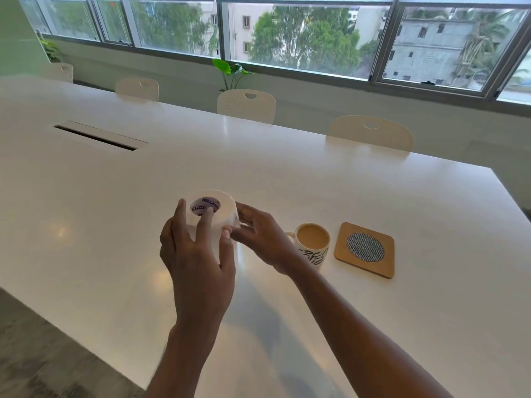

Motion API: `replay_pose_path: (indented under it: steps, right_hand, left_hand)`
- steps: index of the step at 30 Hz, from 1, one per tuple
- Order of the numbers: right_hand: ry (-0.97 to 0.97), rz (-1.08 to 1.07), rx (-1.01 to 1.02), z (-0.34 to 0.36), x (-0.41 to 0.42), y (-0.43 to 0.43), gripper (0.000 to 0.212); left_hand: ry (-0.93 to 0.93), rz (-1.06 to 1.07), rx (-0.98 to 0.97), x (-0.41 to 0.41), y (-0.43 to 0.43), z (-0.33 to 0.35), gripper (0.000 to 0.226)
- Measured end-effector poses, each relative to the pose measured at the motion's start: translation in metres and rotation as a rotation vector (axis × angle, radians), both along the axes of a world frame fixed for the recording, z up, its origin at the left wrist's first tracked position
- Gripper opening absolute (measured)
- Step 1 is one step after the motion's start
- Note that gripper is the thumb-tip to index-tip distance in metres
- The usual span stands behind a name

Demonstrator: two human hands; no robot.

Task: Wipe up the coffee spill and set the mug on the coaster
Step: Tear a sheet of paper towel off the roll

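Observation:
A white tissue roll [221, 209] with a purple-printed core is held above the white table [115, 225] in both hands. My left hand [198, 254] wraps its near side, one finger over the core. My right hand [258, 239] pinches the roll's right side at the loose edge. A white mug [313, 247] with black lettering, full of milky coffee, stands on the table just right of my right wrist. A square wooden coaster [365, 249] with a round woven inset lies to the mug's right, a small gap between them. No spill is visible; my hands hide the table under them.
A cable slot [96, 136] is set into the table at the far left. Cream chairs [247, 106] line the far edge below the windows, with a potted plant [230, 71] behind. The table's near edge runs diagonally at lower left, above grey floor [37, 354].

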State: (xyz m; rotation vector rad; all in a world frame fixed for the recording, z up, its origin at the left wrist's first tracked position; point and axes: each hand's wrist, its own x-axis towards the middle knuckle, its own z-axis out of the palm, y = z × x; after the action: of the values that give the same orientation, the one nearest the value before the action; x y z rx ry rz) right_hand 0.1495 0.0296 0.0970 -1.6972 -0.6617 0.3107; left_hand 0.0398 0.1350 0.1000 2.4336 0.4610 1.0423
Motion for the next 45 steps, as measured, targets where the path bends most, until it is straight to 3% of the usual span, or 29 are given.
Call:
replay_pose_path:
  steps: [9,13,17,25,29,33,35,38,41,45]
  right_hand:
    - [0.057,-0.292,0.21,-0.016,-0.012,-0.013,0.018]
    - [0.011,-0.391,0.212,-0.016,-0.022,-0.02,0.016]
    - [-0.015,-0.462,0.197,-0.016,-0.032,-0.029,0.016]
    - [-0.014,-0.55,0.235,-0.017,-0.051,-0.041,0.015]
    - [0.015,-0.507,0.287,-0.017,-0.06,-0.039,0.033]
    - [-0.122,-0.43,0.01,-0.015,-0.064,-0.048,0.064]
    - [-0.221,-0.503,-0.12,-0.016,-0.062,-0.052,0.052]
    - [-0.24,-0.568,-0.086,-0.019,-0.061,-0.055,0.007]
    - [-0.235,-0.585,-0.099,-0.026,-0.064,-0.058,0.014]
    - [-0.177,-0.532,-0.141,-0.029,-0.069,-0.06,0.004]
  left_hand:
    - [-0.056,-0.111,-0.183,0.002,0.011,0.012,0.051]
    - [-0.038,-0.122,-0.102,0.002,0.017,0.012,0.06]
    - [-0.048,-0.151,-0.038,0.004,0.021,0.005,0.043]
    - [-0.094,-0.163,-0.196,-0.001,0.018,0.011,0.041]
    - [-0.011,-0.094,-0.151,0.001,0.013,0.018,0.058]
    - [0.008,-0.145,-0.159,0.004,0.015,0.016,0.051]
    - [-0.029,-0.174,-0.209,0.006,0.016,0.015,0.036]
    - [-0.07,-0.188,-0.283,0.006,0.013,0.017,0.036]
    - [-0.049,-0.164,-0.302,0.005,0.01,0.021,0.04]
    - [-0.021,-0.175,-0.195,0.005,0.012,0.019,0.053]
